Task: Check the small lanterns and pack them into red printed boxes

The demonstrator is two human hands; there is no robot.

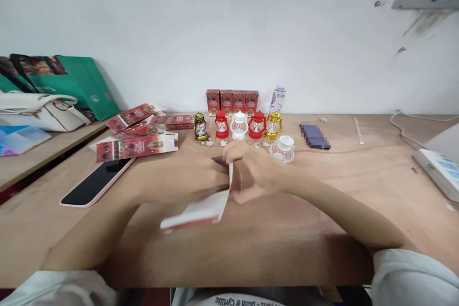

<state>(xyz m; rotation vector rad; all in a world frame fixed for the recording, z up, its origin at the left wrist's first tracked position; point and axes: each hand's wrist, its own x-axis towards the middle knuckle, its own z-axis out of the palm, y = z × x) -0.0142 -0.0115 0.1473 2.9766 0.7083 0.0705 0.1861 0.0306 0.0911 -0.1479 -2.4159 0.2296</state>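
Between my two hands, above the front of the table, is a partly unfolded paper box (206, 208), its white inside showing and a red edge at the lower flap. My right hand (256, 169) is closed around the box's right end, with the fingers over the top and the thumb below. From the left, my left hand (190, 177) reaches into the box's folds and holds it; motion blurs this hand, and its fingertips are hidden behind the white panel. Just beyond my right hand, a white clear-bodied mini lantern (282, 149) lies tilted on the table.
Mini lanterns in bronze (201, 127), red (222, 125), white (238, 125) and gold (273, 125) stand before upright red boxes (233, 102) and a bottle (277, 99). Flat red boxes (134, 147) and a phone (96, 182) lie left; a dark blurred-out item (314, 136) lies right.
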